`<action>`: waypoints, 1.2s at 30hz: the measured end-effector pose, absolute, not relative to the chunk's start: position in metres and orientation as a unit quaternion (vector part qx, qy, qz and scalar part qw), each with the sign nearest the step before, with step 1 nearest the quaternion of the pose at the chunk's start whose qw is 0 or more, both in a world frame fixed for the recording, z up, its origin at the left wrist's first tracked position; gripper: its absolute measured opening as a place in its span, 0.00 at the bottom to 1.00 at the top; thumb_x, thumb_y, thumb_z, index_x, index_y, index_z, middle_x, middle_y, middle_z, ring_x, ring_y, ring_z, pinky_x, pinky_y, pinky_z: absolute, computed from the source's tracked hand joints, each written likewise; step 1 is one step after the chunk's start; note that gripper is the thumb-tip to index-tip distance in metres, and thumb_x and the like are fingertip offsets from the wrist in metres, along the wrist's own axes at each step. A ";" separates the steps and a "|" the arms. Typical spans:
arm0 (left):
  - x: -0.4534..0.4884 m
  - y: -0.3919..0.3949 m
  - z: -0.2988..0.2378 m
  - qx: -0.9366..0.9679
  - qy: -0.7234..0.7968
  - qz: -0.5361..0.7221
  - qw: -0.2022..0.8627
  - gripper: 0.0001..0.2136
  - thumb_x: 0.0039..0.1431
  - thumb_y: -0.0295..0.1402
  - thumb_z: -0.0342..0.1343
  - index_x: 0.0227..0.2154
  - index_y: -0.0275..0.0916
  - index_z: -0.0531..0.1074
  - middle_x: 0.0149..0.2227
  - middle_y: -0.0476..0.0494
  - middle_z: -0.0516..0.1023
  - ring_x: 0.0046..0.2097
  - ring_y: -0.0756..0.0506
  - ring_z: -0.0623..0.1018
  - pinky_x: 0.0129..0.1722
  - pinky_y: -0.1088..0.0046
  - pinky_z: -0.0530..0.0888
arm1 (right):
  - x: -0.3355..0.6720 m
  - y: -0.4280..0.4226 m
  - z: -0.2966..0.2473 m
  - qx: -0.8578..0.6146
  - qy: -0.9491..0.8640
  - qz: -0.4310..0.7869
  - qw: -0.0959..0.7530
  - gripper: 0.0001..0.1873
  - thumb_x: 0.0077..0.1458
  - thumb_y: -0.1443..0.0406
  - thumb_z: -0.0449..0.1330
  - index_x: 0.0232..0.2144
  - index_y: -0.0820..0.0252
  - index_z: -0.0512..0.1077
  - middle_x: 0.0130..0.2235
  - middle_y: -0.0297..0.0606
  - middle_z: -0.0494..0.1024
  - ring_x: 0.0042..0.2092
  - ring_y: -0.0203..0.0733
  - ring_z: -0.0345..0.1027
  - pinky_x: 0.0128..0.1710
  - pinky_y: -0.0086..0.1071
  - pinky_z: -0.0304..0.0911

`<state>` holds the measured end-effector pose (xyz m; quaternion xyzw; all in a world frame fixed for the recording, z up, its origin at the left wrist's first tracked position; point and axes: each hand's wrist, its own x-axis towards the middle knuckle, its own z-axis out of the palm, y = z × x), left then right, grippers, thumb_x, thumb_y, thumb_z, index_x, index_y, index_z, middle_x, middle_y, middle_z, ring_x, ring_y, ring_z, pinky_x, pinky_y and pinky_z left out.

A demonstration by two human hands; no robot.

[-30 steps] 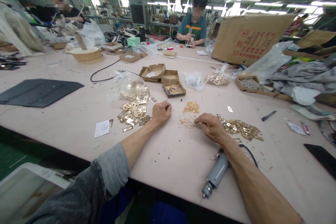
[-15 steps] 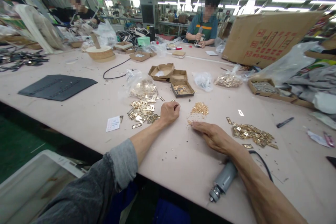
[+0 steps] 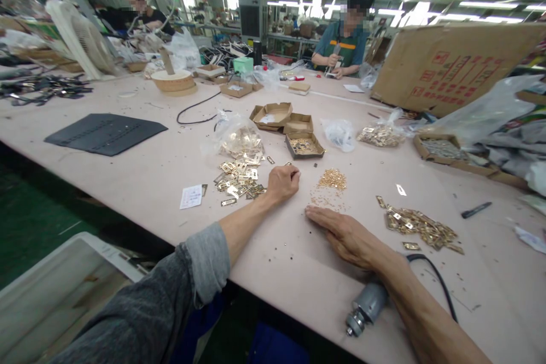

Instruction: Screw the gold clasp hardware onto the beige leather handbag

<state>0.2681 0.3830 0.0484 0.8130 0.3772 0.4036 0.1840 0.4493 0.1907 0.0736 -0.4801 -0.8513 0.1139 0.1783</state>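
My left hand (image 3: 282, 184) is curled closed above the table beside a heap of gold metal plates with slots (image 3: 239, 177); what its fingers hold, if anything, is hidden. Stretched flat with its edge on the table, my right hand (image 3: 347, 234) has its fingertips just short of a scatter of tiny gold pieces. Beyond them is a denser pile of these tiny gold pieces (image 3: 333, 178). A second heap of gold plates (image 3: 424, 226) lies to the right. Under my right forearm rests a grey cylindrical power tool (image 3: 370, 302) with a metal chuck and black cord.
A small cardboard tray (image 3: 307, 154) holds more tiny pieces. Plastic bags, a black sheet (image 3: 102, 135), a paper slip (image 3: 190, 197) and a black pen (image 3: 476, 209) lie around. A big carton (image 3: 460, 68) stands at back right. Across the table a person works (image 3: 345, 45).
My right hand has drawn back slightly toward me, and the tiny pieces before its fingertips lie more spread out. My left hand stays closed in nearly the same place. The view has shifted slightly.
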 end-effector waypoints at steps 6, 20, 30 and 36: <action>0.269 0.383 0.047 0.812 0.384 0.400 0.181 0.06 0.64 0.29 0.60 0.35 0.39 0.83 0.34 0.43 0.85 0.35 0.44 0.81 0.39 0.70 0.74 | 0.452 0.196 0.070 -0.506 -0.838 0.067 0.192 0.43 0.56 0.76 0.51 0.73 0.57 0.55 0.71 0.45 0.60 0.71 0.50 0.55 0.70 0.54 0.58; 0.269 0.384 0.047 0.812 0.365 0.411 0.194 0.05 0.61 0.27 0.61 0.32 0.38 0.82 0.30 0.45 0.83 0.31 0.45 0.79 0.35 0.71 0.73 | 0.448 0.197 0.072 -0.507 -0.849 0.067 0.133 0.41 0.56 0.75 0.50 0.72 0.63 0.56 0.72 0.48 0.58 0.72 0.51 0.52 0.72 0.57 0.53; 0.264 0.379 0.053 0.835 0.244 0.390 0.302 0.06 0.56 0.27 0.64 0.35 0.35 0.84 0.28 0.45 0.83 0.29 0.48 0.78 0.33 0.74 0.73 | 0.464 0.196 0.083 -0.504 -0.840 0.054 0.196 0.35 0.58 0.76 0.50 0.66 0.56 0.66 0.65 0.41 0.71 0.65 0.47 0.66 0.71 0.55 0.56; 0.263 0.373 0.059 0.863 0.217 0.310 0.335 0.04 0.53 0.29 0.67 0.32 0.36 0.85 0.29 0.45 0.82 0.29 0.48 0.77 0.31 0.75 0.72 | 0.483 0.193 0.098 -0.543 -0.821 0.084 0.154 0.28 0.59 0.75 0.51 0.56 0.53 0.76 0.54 0.40 0.80 0.56 0.48 0.75 0.61 0.49 0.70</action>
